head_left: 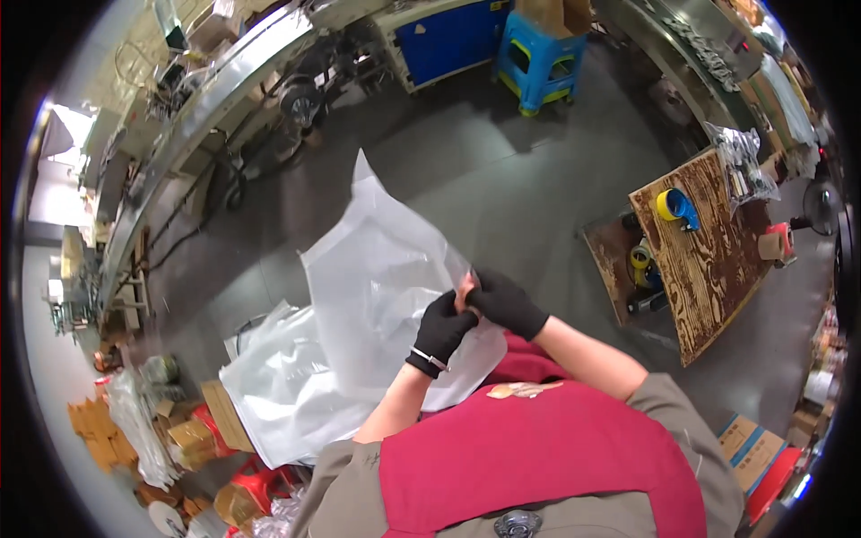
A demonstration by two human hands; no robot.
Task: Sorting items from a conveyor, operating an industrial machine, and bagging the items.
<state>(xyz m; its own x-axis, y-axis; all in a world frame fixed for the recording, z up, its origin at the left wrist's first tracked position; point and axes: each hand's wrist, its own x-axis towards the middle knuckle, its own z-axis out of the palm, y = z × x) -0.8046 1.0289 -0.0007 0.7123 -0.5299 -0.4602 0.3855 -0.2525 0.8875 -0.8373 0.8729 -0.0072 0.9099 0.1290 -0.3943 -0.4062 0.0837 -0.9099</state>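
Observation:
A large translucent white plastic bag (377, 269) hangs spread out in front of my red apron. My left hand (444, 330), in a black glove with bare fingertips, is closed on the bag's right edge. Right beside it, my right hand (504, 303), gloved the same way, pinches that edge too, and the fingertips of both hands nearly meet. A stack of similar plastic bags (282, 386) lies to the left, partly covered by the held one.
At right stands a worn wooden table (717, 260) with a blue tape dispenser (686, 211) on it. A blue stool (541, 63) bearing a cardboard box stands ahead. A long metal-edged bench (193, 117) runs along the left. Cardboard boxes (193, 439) lie at lower left.

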